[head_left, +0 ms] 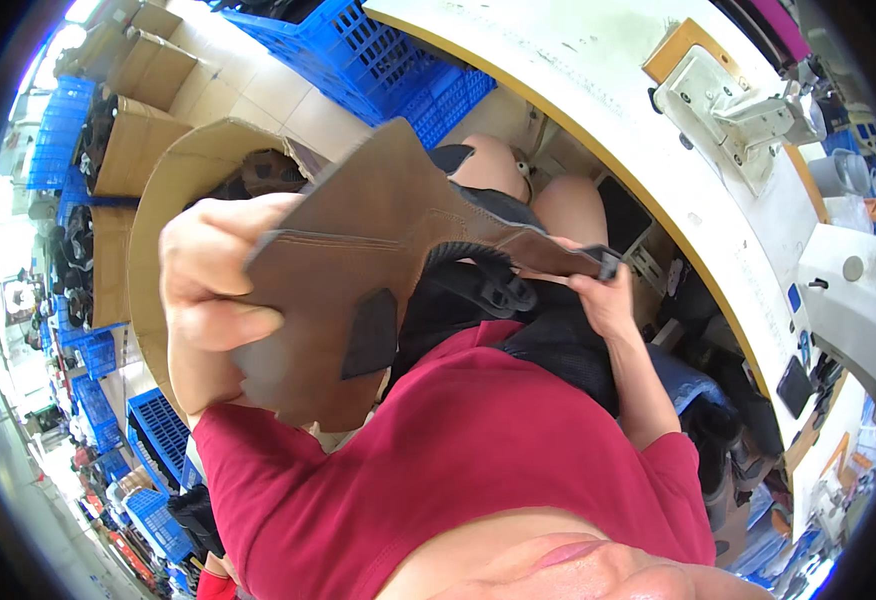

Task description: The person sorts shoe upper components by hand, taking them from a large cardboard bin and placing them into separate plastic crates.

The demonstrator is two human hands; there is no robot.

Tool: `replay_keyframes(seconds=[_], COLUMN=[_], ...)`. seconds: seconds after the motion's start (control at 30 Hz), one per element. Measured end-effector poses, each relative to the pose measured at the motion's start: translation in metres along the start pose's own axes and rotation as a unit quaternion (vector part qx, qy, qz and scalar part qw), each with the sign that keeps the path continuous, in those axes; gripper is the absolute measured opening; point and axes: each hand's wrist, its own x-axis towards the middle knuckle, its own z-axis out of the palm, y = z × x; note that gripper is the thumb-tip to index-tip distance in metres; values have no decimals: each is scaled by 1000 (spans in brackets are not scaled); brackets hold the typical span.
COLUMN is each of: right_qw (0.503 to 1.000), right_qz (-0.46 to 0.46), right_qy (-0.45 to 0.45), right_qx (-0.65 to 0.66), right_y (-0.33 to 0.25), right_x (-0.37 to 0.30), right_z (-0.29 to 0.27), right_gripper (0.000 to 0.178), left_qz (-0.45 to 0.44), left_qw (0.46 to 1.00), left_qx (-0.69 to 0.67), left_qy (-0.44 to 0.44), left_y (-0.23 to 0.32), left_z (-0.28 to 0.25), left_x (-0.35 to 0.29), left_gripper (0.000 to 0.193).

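In front of my chest I hold up a brown stitched leather piece, its broad panel to the left and a narrower strip running right. A dark, many-sided patch sits on the panel, and a black ribbed strap or band with a looped end hangs beside it. My left hand is closed on the panel's left edge, thumb in front. My right hand pinches the far end of the narrow strip, near a small dark tab. Part of the piece's underside is hidden.
Behind my left hand stands a cardboard container with dark brown pieces in it. Blue crates and cardboard boxes line the floor. A white worktable curves along the right, with a white machine and a phone on it.
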Motion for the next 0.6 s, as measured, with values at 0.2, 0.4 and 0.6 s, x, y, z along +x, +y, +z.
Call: replay_keyframes(seconds=[0.2,0.4,0.6], right_qw=[825,727,650], right_qz=[-359,-283,-268], right_qy=[-76,-210,-233], right_qx=[-430,-590,-672], right_y=[-54,-5,-12], right_x=[-45,-26,-8], right_z=[7,-13,-32], right_gripper=[37,56,50], left_qz=[-226,-498,-565], left_qw=[926,748,582], left_qx=[300,439,571], left_qy=[16,-18,-125], left_y=[14,-101,-70], left_z=[-40,-12,-1], left_x=[-52,-121,-65], left_gripper=[26,19,20])
